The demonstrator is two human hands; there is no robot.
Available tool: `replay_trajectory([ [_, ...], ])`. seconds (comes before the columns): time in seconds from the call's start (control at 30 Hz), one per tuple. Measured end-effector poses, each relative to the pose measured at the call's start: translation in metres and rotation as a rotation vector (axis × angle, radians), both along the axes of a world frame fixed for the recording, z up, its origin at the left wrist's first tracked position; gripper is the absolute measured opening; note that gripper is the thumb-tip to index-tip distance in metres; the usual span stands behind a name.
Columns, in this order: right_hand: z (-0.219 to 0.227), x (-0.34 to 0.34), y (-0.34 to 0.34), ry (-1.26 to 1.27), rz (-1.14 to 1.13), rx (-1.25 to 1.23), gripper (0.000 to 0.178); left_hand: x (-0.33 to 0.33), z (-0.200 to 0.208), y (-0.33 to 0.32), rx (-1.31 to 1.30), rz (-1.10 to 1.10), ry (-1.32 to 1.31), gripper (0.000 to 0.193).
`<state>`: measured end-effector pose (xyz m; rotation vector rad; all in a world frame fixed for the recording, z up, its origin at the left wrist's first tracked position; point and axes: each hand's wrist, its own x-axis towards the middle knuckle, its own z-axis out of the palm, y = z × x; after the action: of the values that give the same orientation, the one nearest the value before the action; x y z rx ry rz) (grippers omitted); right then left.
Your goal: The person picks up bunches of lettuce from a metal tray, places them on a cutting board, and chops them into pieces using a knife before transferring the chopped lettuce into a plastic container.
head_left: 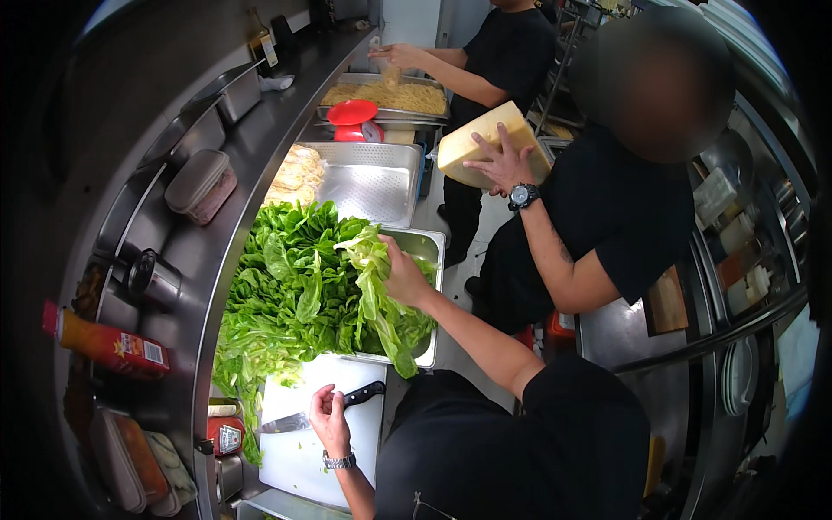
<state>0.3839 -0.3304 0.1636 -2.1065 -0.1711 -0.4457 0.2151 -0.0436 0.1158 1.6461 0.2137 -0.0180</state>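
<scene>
My right hand [406, 276] grips a bunch of lettuce [374, 269], its long pale-green leaves hanging down over a steel pan [428, 354]. To the left of it rises a big heap of dark leafy greens [277, 269], which hides much of the pan. My left hand [328, 419] hovers over a white cutting board [316, 472], fingers loosely bent and apparently holding nothing. Beneath that hand lies a knife [364, 394] with a black handle; the hand hides part of its blade. Bits of green are scattered on the board.
Beyond the greens sit a perforated steel tray [381, 182], a red scale [357, 121] and a tray of yellowish crumbs [407, 95] where one person works. Another person at right holds a large cheese block [494, 147]. A steel shelf [221, 199] with containers runs along the left.
</scene>
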Motion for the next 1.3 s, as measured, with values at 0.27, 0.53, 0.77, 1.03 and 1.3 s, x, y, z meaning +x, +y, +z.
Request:
replay_trajectory([
  [0.27,0.014,-0.003,0.004,0.114,-0.007,0.012,0.076,-0.003,-0.002,-0.001,-0.009,0.04,-0.035,0.02],
  [0.53,0.017,-0.002,0.001,0.095,-0.009,0.015,0.076,-0.004,0.002,-0.002,-0.021,0.031,0.007,0.021],
  [0.77,0.023,-0.002,0.004,-0.017,0.032,0.068,0.077,-0.006,-0.002,0.0,-0.01,0.034,0.018,0.021],
  [1.03,0.03,0.002,0.002,0.022,-0.007,0.036,0.078,-0.006,-0.004,0.0,-0.003,0.04,0.02,0.022],
  [1.3,0.054,-0.007,0.01,0.045,0.003,0.122,0.081,-0.008,-0.013,0.005,-0.017,0.041,0.01,0.023],
])
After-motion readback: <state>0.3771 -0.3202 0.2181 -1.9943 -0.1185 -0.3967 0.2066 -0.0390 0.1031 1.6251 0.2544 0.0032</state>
